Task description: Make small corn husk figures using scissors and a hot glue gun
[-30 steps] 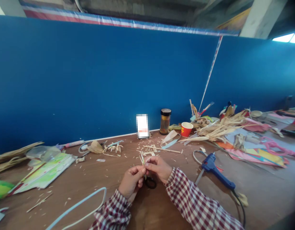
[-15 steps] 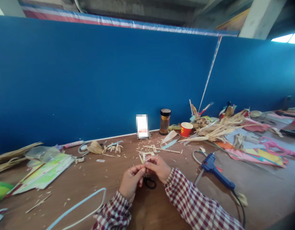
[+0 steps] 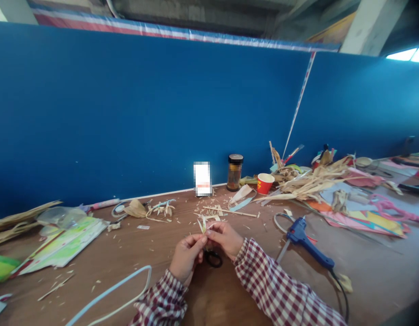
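A small pale strip of corn husk [image 3: 204, 225] stands up between my fingertips, its upper end split into thin points. My left hand [image 3: 187, 256] pinches it from below with thumb and forefinger. From the other side my right hand [image 3: 225, 239] closes on the same husk, thumb and fingers together, touching the left fingertips. Just under the hands, the black ring handle [image 3: 213, 259] of what looks like scissors shows; the rest of that tool is hidden. Pale shavings and a thin stick [image 3: 231, 211] lie beyond my fingers.
A blue glue gun [image 3: 307, 242] with its cord lies to the right. Behind are a lidded jar [image 3: 235, 173], a red paper cup [image 3: 265, 184] and a heap of dried husks [image 3: 311, 181]. Patterned sheets [image 3: 68, 244] lie left; a pale blue looped strip [image 3: 117, 287] is nearer me. A blue partition [image 3: 144, 113] stands behind.
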The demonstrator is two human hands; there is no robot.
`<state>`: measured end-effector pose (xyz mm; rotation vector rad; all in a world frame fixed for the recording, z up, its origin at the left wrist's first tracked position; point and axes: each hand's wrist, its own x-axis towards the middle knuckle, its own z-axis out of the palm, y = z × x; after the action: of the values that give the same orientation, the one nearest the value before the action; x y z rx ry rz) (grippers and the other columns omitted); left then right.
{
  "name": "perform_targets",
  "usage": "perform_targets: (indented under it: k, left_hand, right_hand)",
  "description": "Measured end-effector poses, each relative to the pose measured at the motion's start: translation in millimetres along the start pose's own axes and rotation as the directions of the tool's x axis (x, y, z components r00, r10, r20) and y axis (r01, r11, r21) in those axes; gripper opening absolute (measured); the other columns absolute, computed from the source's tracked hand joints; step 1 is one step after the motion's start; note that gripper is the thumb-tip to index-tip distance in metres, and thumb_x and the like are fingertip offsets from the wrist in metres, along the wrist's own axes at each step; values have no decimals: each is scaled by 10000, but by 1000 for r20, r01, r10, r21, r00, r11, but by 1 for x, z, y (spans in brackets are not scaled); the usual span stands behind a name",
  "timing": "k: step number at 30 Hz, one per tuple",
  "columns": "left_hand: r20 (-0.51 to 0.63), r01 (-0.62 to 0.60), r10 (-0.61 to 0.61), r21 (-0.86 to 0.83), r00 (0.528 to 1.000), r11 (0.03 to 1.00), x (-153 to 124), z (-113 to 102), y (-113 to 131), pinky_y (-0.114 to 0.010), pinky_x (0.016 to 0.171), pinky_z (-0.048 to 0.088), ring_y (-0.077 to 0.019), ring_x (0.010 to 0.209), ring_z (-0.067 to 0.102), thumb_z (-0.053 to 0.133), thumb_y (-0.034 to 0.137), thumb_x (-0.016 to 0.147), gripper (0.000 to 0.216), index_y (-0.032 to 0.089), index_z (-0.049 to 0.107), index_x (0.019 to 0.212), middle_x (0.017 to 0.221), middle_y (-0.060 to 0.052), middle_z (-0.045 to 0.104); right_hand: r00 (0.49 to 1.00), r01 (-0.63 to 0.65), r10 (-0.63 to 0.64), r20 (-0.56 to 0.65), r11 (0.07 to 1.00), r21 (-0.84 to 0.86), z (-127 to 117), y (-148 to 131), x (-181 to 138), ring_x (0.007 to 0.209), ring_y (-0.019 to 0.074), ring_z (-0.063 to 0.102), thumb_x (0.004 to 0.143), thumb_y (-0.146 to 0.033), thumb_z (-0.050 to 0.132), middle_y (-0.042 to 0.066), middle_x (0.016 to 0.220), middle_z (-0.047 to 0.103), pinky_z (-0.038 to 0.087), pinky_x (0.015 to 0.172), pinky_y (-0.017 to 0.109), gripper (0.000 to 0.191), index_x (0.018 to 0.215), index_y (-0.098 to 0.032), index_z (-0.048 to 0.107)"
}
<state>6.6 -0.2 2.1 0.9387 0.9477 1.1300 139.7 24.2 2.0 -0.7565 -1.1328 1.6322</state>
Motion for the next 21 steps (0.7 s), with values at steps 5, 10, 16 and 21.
perform_targets:
  k: [5,10,16,21]
  left_hand:
    - [12,-3,3,-18,1000,1000,0,0,1,-155,362,227,-24,333,338,697,345,599,243,123,626,667,373,63,456]
    - [51,21,-17,-65,999,998,0,1,1,-153,361,253,-24,344,349,709,327,590,240,126,633,695,420,54,495]
    - [-50,-71,70,-31,996,997,3,0,-5,-164,346,271,-30,334,357,722,353,561,286,130,631,714,477,38,549]
    - [-114,-129,133,43,985,991,4,-1,-4,-175,353,295,-39,350,373,708,395,563,333,124,649,748,562,-1,614]
  right_hand:
    - [999,-36,35,20,998,54,2,-2,-2,510,53,461,628,-325,693,-52,578,522,355,513,188,239,717,-143,567]
    - [999,-16,15,35,999,47,1,-3,-2,482,44,448,648,-321,684,-53,553,516,333,483,175,225,703,-138,565]
    - [999,-38,37,13,998,50,2,-4,-2,525,65,477,622,-351,698,-35,581,532,341,492,183,259,703,-134,583]
    - [996,-4,-2,-90,998,-65,4,-12,-2,574,88,506,685,-369,624,4,699,578,289,432,165,290,882,-156,605]
